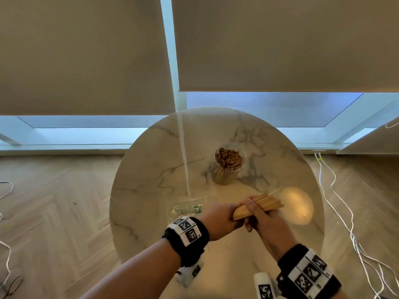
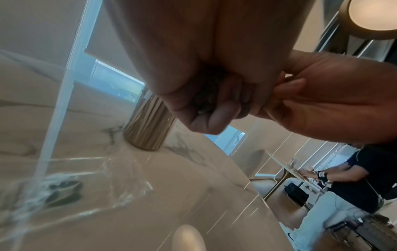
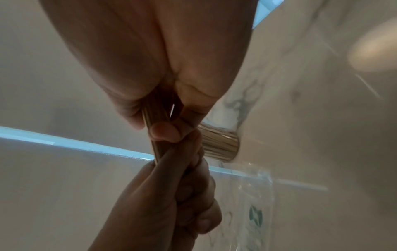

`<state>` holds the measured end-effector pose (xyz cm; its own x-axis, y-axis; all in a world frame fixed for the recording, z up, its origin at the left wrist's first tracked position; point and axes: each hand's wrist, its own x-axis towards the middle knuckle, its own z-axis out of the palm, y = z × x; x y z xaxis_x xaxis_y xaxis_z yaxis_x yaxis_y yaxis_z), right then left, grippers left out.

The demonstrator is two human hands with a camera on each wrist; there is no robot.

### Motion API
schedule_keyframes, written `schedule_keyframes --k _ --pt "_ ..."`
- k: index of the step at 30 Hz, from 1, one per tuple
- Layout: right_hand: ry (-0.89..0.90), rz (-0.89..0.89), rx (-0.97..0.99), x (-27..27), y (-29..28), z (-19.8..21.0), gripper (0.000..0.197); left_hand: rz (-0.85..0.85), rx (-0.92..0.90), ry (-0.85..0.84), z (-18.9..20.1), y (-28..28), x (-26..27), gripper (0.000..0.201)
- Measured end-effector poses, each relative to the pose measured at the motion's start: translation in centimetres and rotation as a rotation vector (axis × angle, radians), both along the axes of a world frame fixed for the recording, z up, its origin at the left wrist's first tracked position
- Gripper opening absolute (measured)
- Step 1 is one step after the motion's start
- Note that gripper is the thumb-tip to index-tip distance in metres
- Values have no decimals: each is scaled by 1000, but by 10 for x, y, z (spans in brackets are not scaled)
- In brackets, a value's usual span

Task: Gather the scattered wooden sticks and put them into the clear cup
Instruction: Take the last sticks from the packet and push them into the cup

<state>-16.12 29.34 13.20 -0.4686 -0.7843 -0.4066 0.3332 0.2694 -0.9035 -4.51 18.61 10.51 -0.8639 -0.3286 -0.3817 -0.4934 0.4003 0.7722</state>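
A bundle of wooden sticks point(image 1: 269, 203) lies nearly level above the near part of the round marble table point(image 1: 151, 169). My left hand point(image 1: 222, 221) grips its left end and my right hand point(image 1: 258, 214) is curled round its middle. In the right wrist view the sticks point(image 3: 153, 118) run between my right fingers point(image 3: 164, 131) down into my left hand point(image 3: 163, 195). In the left wrist view my left hand point(image 2: 204, 105) closes round the stick ends beside my right hand point(image 2: 322, 105). The clear cup point(image 1: 230, 162), packed with upright sticks, stands beyond the hands, also in view as the cup point(image 2: 148, 125) and cup point(image 3: 219, 144).
A crumpled clear plastic wrapper point(image 1: 186, 209) with green print lies on the table just left of my hands. White cables point(image 1: 336, 201) trail over the wooden floor at the right. Another person point(image 2: 354, 178) sits at a far table. Window blinds hang behind.
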Motion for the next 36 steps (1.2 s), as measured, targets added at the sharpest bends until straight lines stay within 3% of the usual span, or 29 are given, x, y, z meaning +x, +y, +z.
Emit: schedule_keyframes --k 3,6,9,14,21,27,30,34,36 --pt "204 68 -5 -10 -14 13 25 79 86 98 -2 -10 -9 14" --pt "321 31 -37 -28 -28 27 20 227 200 194 -3 -26 -14 55" --pt "327 -52 -146 -51 -44 43 21 429 250 299 -11 -57 0 98" --pt "263 -155 -238 -77 -86 46 15 596 163 108 -50 -105 8 131" --pt "349 21 -56 -72 -146 -5 24 508 196 181 -79 -121 -43 141" --pt "663 237 40 -75 -152 -22 8 498 181 275 -95 -117 -52 111" --pt "840 281 31 -79 -150 -17 5 498 138 277 -95 -118 -53 107" --pt "770 431 102 -69 -155 -16 8 505 102 273 -97 -116 -53 110" --pt "825 393 166 -70 -159 -26 11 502 95 270 -99 -116 -54 111"
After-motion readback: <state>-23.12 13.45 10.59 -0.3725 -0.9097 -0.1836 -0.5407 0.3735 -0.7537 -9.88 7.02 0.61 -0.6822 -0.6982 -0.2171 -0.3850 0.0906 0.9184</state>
